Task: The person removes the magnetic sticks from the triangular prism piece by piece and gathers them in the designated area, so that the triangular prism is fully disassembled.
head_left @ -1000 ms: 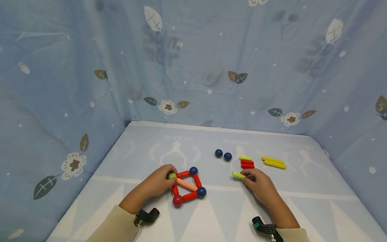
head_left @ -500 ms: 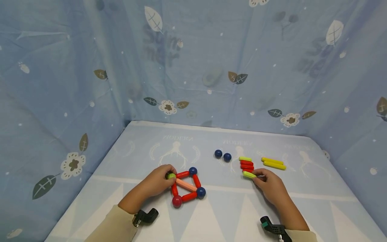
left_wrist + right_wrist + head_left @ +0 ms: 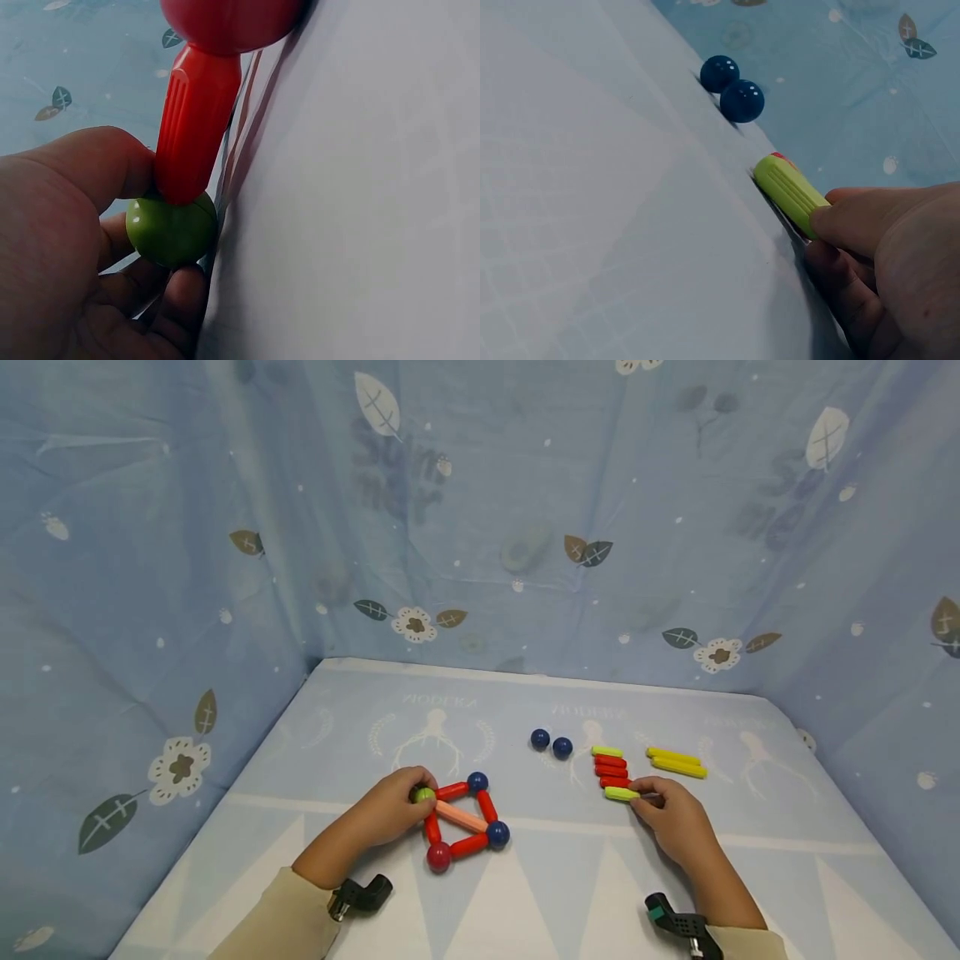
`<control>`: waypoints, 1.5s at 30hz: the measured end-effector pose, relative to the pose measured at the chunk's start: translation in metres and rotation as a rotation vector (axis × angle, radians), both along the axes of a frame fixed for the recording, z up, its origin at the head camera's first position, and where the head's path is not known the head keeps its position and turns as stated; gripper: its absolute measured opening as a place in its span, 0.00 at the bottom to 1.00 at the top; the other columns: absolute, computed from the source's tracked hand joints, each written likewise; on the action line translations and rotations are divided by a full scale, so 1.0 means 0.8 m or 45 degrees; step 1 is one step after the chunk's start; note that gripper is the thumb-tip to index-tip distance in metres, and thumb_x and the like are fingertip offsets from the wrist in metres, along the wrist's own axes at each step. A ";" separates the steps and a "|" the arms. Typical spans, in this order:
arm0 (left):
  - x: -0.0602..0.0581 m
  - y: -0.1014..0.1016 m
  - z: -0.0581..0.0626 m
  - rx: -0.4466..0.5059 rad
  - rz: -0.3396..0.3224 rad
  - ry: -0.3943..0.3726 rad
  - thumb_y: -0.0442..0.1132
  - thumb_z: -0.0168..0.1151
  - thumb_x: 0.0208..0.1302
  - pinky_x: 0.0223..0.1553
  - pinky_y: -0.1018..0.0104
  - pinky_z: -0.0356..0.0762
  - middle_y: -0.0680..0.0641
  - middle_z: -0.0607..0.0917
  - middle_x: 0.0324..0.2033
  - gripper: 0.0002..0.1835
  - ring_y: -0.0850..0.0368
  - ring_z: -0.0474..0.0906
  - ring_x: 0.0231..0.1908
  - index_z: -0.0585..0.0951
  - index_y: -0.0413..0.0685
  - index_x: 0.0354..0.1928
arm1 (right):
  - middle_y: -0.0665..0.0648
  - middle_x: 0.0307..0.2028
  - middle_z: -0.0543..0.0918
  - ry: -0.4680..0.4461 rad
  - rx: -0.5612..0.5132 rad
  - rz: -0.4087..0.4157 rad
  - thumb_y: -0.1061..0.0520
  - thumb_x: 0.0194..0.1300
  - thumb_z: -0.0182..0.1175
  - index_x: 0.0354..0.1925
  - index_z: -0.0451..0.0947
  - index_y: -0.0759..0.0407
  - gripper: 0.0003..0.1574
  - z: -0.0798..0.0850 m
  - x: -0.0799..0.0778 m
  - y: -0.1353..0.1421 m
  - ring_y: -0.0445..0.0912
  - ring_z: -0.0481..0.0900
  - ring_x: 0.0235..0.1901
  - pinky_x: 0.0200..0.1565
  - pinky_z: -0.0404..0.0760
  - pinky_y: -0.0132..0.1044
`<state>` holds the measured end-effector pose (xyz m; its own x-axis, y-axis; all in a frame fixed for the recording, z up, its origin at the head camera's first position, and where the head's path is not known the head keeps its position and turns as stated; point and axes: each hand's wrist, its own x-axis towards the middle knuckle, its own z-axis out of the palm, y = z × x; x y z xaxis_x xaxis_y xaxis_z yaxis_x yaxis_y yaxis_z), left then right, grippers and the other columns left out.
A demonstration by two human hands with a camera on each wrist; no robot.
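Note:
My left hand (image 3: pixel 393 806) holds a green ball (image 3: pixel 172 229) at the left corner of a flat frame of rods and balls. Red rods (image 3: pixel 469 846) form its four-sided outline, with blue balls (image 3: pixel 498 834) at two corners and a red ball (image 3: pixel 438 857) at the near one. An orange rod (image 3: pixel 461 816) runs across its middle from the green ball to a blue one. My right hand (image 3: pixel 672 814) pinches the end of a yellow-green rod (image 3: pixel 791 193) between thumb and fingers. That rod lies at the near end of a row of short red rods (image 3: pixel 611 772).
Another yellow-green rod (image 3: pixel 607 752) tops the row at its far end. Two loose blue balls (image 3: pixel 551 743) sit to its left, and two longer yellow rods (image 3: pixel 677 766) to its right. Patterned blue curtain (image 3: pixel 480 527) rises behind and beside the table (image 3: pixel 555 893).
My right hand has moved to the right with the yellow-green rod, bringing it in line beside the red rods. The left hand and the frame stay in place.

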<state>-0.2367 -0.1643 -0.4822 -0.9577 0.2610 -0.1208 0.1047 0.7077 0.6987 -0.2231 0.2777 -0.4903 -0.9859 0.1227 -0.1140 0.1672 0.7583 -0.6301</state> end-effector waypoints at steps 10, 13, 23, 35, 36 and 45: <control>0.003 -0.002 0.002 0.009 -0.007 -0.005 0.39 0.66 0.71 0.43 0.60 0.75 0.54 0.79 0.38 0.04 0.57 0.74 0.40 0.81 0.54 0.44 | 0.62 0.54 0.84 -0.002 0.000 -0.045 0.56 0.73 0.65 0.59 0.81 0.56 0.18 -0.005 0.002 -0.006 0.54 0.81 0.50 0.55 0.80 0.57; 0.002 -0.001 0.002 0.008 -0.014 -0.010 0.39 0.66 0.71 0.43 0.60 0.75 0.54 0.79 0.38 0.04 0.57 0.74 0.40 0.81 0.54 0.45 | 0.62 0.53 0.84 -0.014 -0.007 -0.066 0.56 0.73 0.65 0.59 0.80 0.57 0.18 -0.005 0.002 -0.006 0.54 0.82 0.50 0.55 0.81 0.56; 0.001 -0.001 0.001 0.020 -0.029 -0.013 0.39 0.65 0.71 0.43 0.60 0.75 0.53 0.79 0.38 0.04 0.56 0.74 0.40 0.80 0.54 0.45 | 0.63 0.55 0.83 0.012 -0.025 -0.081 0.56 0.73 0.65 0.59 0.80 0.57 0.19 -0.003 0.003 -0.006 0.54 0.81 0.49 0.52 0.82 0.52; 0.002 -0.001 0.002 0.018 -0.020 -0.024 0.39 0.66 0.72 0.43 0.60 0.76 0.53 0.79 0.38 0.04 0.56 0.74 0.40 0.81 0.54 0.45 | 0.58 0.51 0.83 0.025 -0.259 -0.115 0.53 0.73 0.65 0.56 0.80 0.54 0.16 0.012 0.009 -0.049 0.50 0.80 0.40 0.36 0.82 0.33; 0.002 -0.001 0.001 0.019 -0.018 -0.026 0.39 0.66 0.72 0.43 0.60 0.76 0.53 0.79 0.38 0.04 0.56 0.74 0.40 0.81 0.54 0.45 | 0.58 0.52 0.84 0.020 -0.270 -0.086 0.53 0.72 0.66 0.56 0.81 0.54 0.16 0.013 0.009 -0.055 0.49 0.80 0.40 0.36 0.82 0.33; 0.001 -0.004 -0.001 0.019 -0.018 -0.019 0.39 0.66 0.71 0.42 0.61 0.76 0.53 0.79 0.38 0.04 0.56 0.74 0.40 0.81 0.54 0.45 | 0.49 0.41 0.85 0.002 -0.278 0.190 0.56 0.68 0.71 0.47 0.84 0.50 0.11 0.027 0.013 -0.131 0.44 0.81 0.39 0.38 0.84 0.35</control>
<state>-0.2359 -0.1673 -0.4827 -0.9520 0.2764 -0.1313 0.1038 0.6955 0.7110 -0.2129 0.1727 -0.4684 -0.9914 -0.0517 -0.1203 0.0625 0.6204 -0.7818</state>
